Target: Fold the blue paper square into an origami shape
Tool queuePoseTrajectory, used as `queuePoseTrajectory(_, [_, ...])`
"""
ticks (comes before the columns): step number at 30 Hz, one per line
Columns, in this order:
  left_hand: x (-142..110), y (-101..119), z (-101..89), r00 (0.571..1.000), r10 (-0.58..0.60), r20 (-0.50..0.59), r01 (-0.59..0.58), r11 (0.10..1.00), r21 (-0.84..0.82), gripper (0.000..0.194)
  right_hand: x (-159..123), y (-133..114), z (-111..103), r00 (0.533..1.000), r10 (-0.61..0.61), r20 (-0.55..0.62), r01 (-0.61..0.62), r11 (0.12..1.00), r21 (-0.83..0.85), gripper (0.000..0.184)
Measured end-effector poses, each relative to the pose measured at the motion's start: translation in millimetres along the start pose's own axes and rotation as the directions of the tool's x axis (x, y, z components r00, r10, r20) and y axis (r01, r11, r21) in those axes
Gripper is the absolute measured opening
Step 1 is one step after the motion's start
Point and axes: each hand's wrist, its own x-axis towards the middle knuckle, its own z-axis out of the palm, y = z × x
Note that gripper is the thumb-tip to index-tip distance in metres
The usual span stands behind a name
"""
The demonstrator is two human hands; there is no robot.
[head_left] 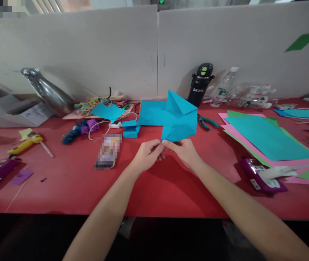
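Bare forearms stretch over a red tabletop, where, from left, a yellow glue gun lies, the left hand and right hand, each grip pinching, hold a folded blue sheet upright by its lower edge, and teal-handled pliers rest near layered colored paper.

The turquoise paper sheet is partly folded and tilted up, the left hand and right hand pinching its corner between 7 and 8 o'clock. It rises to a sharp tip at 11 o'clock, and a creased triangular flap spans from there to a corner at 2 o'clock. Beyond, toward 9 o'clock, a flat blue sheet shows, partly hidden.
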Motion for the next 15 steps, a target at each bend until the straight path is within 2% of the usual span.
queuePoseTrajectory(4, [0, 0, 1.8, 1.0, -0.006, -0.003, 0.006, 1.0, -0.015, 0.037, 1, 0, -1, 0.993, -0.068, -0.093, 0.063, 0.996, -0.06, 0.038])
queuePoseTrajectory(10, [-1, 0, 4.0, 1.0, -0.011, 0.001, 0.011, 0.998, -0.064, 0.037, 7, 1, -12, 0.977, -0.012, -0.213, -0.015, 0.992, -0.126, 0.047])
queuePoseTrajectory(15, [-2, 2, 4.3, 1.0, -0.01, -0.002, 0.01, 0.998, -0.069, 0.038, 15, 0, -23, 0.944, -0.042, -0.328, 0.034, 0.999, -0.03, 0.04])
